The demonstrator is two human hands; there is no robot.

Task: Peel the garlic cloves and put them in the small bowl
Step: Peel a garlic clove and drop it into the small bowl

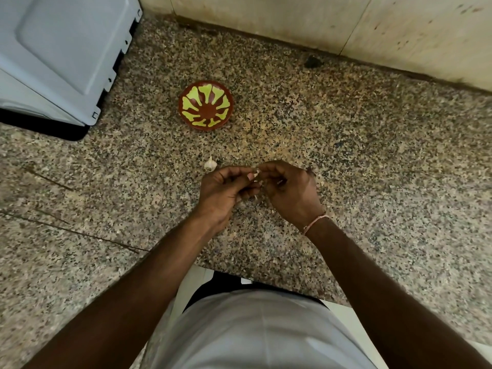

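Note:
A small red-brown bowl (205, 105) with a yellow-green flower pattern stands on the speckled stone counter (346, 155), and I see nothing inside it. My left hand (223, 189) and my right hand (288, 191) meet fingertip to fingertip in front of the bowl. Between them they pinch a small garlic clove (257, 174), mostly hidden by the fingers, with bits of pale skin showing. A garlic bulb (210, 164) lies on the counter just beyond my left hand, apart from it.
A white appliance (61, 51) with a black base fills the far left corner. A tiled wall (346, 25) runs along the back, with a dark chip (312, 62) at its foot. The counter's front edge is against my body.

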